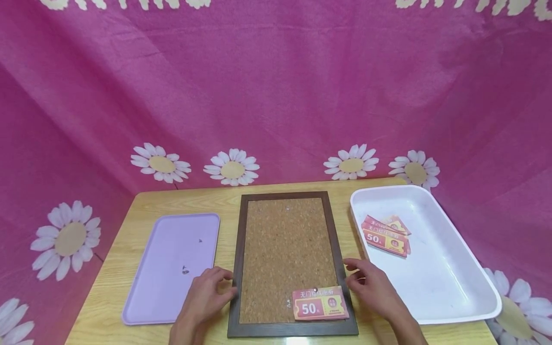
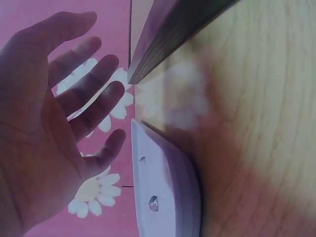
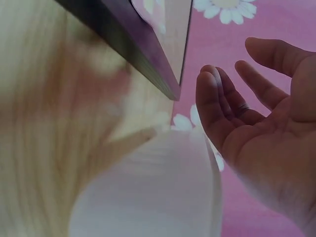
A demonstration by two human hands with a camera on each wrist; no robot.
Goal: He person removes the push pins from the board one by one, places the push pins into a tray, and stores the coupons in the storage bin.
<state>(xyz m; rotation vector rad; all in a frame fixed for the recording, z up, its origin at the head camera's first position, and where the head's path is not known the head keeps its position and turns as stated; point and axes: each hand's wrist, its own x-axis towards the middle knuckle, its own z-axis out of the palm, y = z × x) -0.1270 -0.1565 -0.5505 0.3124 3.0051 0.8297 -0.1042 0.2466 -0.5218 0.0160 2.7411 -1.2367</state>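
A cork board (image 1: 286,254) in a dark brown frame lies on the table between my hands. At its lower right lies a pink and yellow coupon (image 1: 319,310) marked 50, with a small round pin head (image 1: 316,289) at its top edge. My left hand (image 1: 203,298) is beside the frame's left side, fingertips right at the edge. On the opposite side my right hand (image 1: 374,287) has its fingertips close to the frame. Both wrist views show loosely bent fingers with nothing held, left fingers (image 2: 94,94) spread and right fingers (image 3: 217,98) closer together.
To the left lies a lilac tray (image 1: 151,287) with a few tiny dark or shiny pieces (image 1: 185,270) on it. A deep white tray (image 1: 435,287) stands at the right, holding several coupons (image 1: 385,238). Behind the wooden table (image 1: 207,199) hangs a pink flowered cloth (image 1: 276,96).
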